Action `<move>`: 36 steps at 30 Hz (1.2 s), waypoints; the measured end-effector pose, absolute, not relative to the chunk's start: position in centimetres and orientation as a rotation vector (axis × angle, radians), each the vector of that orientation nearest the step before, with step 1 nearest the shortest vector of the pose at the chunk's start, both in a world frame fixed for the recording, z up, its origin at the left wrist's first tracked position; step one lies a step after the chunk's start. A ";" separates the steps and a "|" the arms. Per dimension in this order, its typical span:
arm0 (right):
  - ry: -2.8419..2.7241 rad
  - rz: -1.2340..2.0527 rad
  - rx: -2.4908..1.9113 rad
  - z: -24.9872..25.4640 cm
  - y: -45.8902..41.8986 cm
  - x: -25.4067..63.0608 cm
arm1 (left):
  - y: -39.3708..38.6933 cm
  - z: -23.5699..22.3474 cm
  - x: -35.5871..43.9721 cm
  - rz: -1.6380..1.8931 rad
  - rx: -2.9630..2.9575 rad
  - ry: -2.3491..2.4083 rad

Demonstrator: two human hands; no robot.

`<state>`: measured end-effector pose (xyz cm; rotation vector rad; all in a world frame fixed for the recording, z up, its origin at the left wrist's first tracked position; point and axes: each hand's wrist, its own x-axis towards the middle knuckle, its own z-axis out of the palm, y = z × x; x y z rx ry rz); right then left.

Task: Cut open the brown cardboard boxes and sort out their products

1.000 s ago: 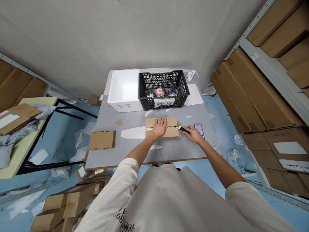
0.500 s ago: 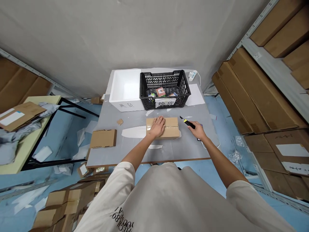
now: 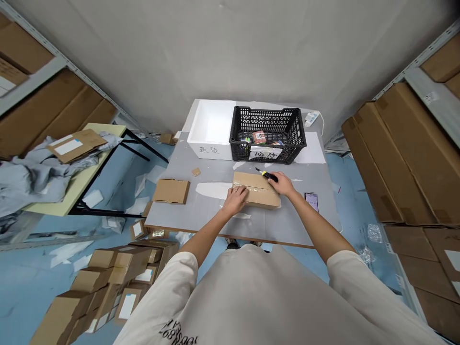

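Fingers (image 3: 274,177) of right hand (image 3: 283,184) were closed round cutter (image 3: 268,175), tip angled left by carton's far edge. Left hand's (image 3: 235,200) fingers lay partly curled on taped carton's (image 3: 263,195) left end; could not tell whether gripping. Carton sat slightly askew on table (image 3: 208,211). Flat box (image 3: 170,191) lay left, phone (image 3: 311,201) right, black crate (image 3: 241,153) and white bin (image 3: 212,155) behind.

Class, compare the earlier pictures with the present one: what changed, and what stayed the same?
The left hand has moved from the middle of the taped box to its left end. The right hand, holding the cutter throughout, has carried it from the right of the box leftward to its far edge, uncovering the phone. The black crate and white bin stayed put.
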<state>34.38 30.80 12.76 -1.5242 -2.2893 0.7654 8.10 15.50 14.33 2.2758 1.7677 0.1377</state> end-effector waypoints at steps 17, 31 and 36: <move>-1.822 1.386 -1.448 10.8 23.7 32.7 | 20.0 13.7 7.7 0.349 1.870 2.137; -1.732 1.027 -1.543 11.9 27.5 33.5 | 19.6 14.9 12.2 0.033 2.171 1.752; -1.563 1.332 -1.529 11.5 26.8 33.3 | 19.5 15.4 8.7 -0.052 2.385 1.475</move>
